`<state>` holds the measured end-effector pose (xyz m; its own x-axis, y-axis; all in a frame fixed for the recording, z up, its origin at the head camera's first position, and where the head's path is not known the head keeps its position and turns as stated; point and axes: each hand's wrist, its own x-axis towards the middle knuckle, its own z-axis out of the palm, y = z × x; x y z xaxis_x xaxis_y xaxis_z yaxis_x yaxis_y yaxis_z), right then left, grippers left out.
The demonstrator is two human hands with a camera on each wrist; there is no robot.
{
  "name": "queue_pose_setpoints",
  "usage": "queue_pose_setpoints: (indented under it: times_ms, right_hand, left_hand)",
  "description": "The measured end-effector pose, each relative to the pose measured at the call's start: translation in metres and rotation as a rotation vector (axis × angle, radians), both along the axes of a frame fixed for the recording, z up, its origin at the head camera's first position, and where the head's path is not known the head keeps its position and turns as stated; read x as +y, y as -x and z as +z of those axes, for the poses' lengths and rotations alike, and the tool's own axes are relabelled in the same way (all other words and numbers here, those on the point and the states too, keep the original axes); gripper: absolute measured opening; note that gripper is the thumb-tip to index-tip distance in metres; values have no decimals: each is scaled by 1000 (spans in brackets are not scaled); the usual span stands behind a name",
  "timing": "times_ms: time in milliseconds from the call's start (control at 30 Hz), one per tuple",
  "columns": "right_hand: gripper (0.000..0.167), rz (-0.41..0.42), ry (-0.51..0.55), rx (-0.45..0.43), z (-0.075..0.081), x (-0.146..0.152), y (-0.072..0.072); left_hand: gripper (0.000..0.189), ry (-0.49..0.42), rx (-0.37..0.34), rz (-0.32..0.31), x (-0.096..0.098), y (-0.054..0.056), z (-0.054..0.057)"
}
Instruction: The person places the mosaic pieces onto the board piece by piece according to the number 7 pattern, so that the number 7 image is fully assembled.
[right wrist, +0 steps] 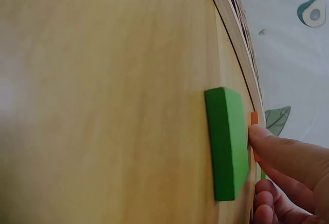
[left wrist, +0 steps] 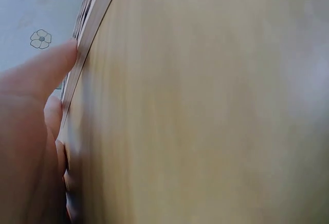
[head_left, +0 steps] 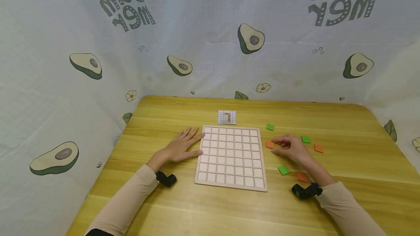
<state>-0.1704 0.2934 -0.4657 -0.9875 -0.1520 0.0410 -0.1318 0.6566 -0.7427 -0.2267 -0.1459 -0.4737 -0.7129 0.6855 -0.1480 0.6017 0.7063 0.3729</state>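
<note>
1. Seen first from the head camera: a wooden grid board (head_left: 231,158) with rows of little square holes, lying flat in the middle of the yellow wooden table (head_left: 203,210). Left hand (head_left: 181,147) flat on the table, fingers straight and spread, fingertips touching the board's left edge, holding nothing. Right hand (head_left: 290,148) just right of the board, fingers curled, thumb and fingertips touching an orange tile (head_left: 270,144); hard to tell if truly pinched or only touched. More tiles around that hand: a green tile (head_left: 270,127) farther back, a green one (head_left: 306,139) and an orange one (head_left: 318,148) to the right, a near green tile (head_left: 283,170) and an orange one (head_left: 302,177) close to the wrist. A small pattern card (head_left: 226,117) just behind the board. Avocado cloth (head_left: 210,39) hanging all around.

2. Next, from the left wrist: very close and blurry. A finger (left wrist: 49,70) straight, tip pressed against the board's wooden rim (left wrist: 92,23). Table wood filling the rest.

3. Last, from the right wrist: a thick green tile (right wrist: 227,143) lying flat on the table, close to the camera. Behind it, a fingertip (right wrist: 264,136) touching the edge of the orange tile (right wrist: 253,118), only a thin bit of it showing. Other fingers curled below. Board edge (right wrist: 234,18) farther back.
</note>
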Motion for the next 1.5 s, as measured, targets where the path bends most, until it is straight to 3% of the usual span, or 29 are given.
queue_pose_setpoints:
  times_ms: [167,433,1000,1500]
  right_hand:
    - [29,0,-56,41,2,-3,-1]
    - [39,-3,-137,85,4,-11,-1]
    - [24,-13,-103,74,5,-17,0]
    - [26,-4,-12,1,15,-15,4]
  left_hand:
    - [74,-7,-2,0,1,0,-1]
    - [74,3,0,3,0,1,-2]
    - [75,-1,4,9,-2,2,-5]
    - [75,0,14,0,-1,1,-3]
